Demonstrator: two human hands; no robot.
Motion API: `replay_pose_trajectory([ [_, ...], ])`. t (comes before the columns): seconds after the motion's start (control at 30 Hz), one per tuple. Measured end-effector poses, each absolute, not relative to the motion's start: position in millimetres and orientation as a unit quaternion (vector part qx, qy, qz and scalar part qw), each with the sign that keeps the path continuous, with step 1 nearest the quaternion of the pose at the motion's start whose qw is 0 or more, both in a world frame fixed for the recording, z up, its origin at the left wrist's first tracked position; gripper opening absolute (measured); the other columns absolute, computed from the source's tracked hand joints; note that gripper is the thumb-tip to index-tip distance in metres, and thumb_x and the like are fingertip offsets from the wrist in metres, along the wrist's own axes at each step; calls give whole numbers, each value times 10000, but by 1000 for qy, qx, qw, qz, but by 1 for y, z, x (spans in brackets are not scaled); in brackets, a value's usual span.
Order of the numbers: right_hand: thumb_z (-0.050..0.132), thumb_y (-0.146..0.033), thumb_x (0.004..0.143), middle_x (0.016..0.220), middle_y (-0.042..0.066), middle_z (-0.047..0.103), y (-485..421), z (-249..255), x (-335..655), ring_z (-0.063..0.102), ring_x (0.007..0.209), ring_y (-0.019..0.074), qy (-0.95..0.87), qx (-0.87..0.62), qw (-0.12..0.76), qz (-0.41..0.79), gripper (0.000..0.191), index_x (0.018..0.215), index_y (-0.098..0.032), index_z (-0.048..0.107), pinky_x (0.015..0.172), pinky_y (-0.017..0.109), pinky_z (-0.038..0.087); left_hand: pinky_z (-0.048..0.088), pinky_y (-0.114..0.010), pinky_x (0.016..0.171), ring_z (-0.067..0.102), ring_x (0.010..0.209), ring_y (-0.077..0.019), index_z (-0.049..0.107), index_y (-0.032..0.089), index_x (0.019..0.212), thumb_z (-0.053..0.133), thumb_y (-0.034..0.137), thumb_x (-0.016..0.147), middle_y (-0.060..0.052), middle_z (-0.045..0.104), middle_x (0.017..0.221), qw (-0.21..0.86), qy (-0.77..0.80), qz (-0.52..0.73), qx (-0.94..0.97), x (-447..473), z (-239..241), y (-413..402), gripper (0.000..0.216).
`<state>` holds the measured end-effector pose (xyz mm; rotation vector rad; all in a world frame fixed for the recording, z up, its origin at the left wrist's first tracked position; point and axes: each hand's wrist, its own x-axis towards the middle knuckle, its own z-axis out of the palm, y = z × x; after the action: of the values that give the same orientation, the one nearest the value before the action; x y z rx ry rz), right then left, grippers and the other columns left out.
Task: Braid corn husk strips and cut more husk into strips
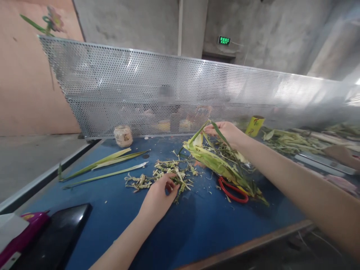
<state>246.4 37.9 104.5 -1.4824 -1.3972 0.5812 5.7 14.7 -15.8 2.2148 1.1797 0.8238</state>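
My right hand [222,132] is closed at the upper end of a bundle of green corn husks [215,159], pinching a leaf. The bundle slants down to the right across the blue table [168,236]. My left hand [160,195] reaches over a pile of small knotted husk pieces [167,169], its fingers curled and thumb and fingertips close together at the near right edge. What lies between those fingertips is too small to make out. Red-handled scissors [233,191] lie partly under the husk bundle, their blades hidden.
Loose long leaves [104,174] lie on the left. A perforated metal screen [126,90] closes off the back, with a wrapped roll [123,136] before it. A yellow tube [254,126] stands behind my right arm. A black tray-like object [67,228] sits front left; more husks [292,140] lie right.
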Motion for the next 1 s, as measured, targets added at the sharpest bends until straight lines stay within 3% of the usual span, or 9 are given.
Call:
replay_pose_trajectory([
  [0.2, 664, -476, 604, 651, 32, 631, 46, 100, 255, 543, 610, 106, -597, -569, 516, 233, 362, 736, -139, 680, 607, 243, 435, 425, -237, 540, 564, 623, -134, 505, 207, 1015, 441, 288, 780, 6, 607, 707, 242, 417, 322, 815, 5, -20, 18, 256],
  [0.4, 684, -447, 599, 606, 8, 613, 40, 104, 249, 516, 545, 94, -564, -602, 518, 225, 292, 705, -176, 680, 581, 246, 436, 427, -246, 552, 552, 609, -134, 510, 207, 1025, 438, 289, 781, 6, 609, 710, 249, 426, 316, 810, 5, -19, 18, 267],
  [0.5, 671, -453, 616, 569, 7, 605, 39, 105, 249, 551, 586, 126, -563, -614, 511, 212, 289, 719, -183, 682, 598, 263, 445, 427, -245, 548, 555, 610, -133, 517, 207, 1018, 439, 281, 776, 4, 614, 713, 248, 423, 319, 811, 5, -19, 18, 265],
  [0.67, 706, -431, 564, 676, 25, 661, 52, 102, 261, 583, 705, 154, -578, -629, 500, 143, 304, 697, -158, 689, 695, 267, 439, 426, -242, 550, 560, 604, -131, 526, 210, 1019, 442, 273, 771, 8, 622, 704, 243, 423, 320, 812, 6, -20, 17, 269],
  [0.83, 666, -395, 606, 698, 27, 675, 67, 73, 271, 591, 701, 164, -627, -669, 378, 125, 295, 727, -127, 696, 698, 256, 423, 438, -252, 594, 569, 652, -138, 521, 213, 1027, 443, 271, 776, 4, 622, 727, 237, 426, 309, 817, 7, -20, 17, 269],
  [1.0, 631, -351, 648, 762, 44, 692, 70, 38, 272, 610, 746, 165, -666, -663, 286, 189, 254, 771, -135, 687, 706, 245, 430, 444, -262, 613, 578, 667, -148, 513, 221, 1031, 430, 270, 784, 1, 614, 733, 231, 418, 296, 827, 6, -23, 18, 266],
])
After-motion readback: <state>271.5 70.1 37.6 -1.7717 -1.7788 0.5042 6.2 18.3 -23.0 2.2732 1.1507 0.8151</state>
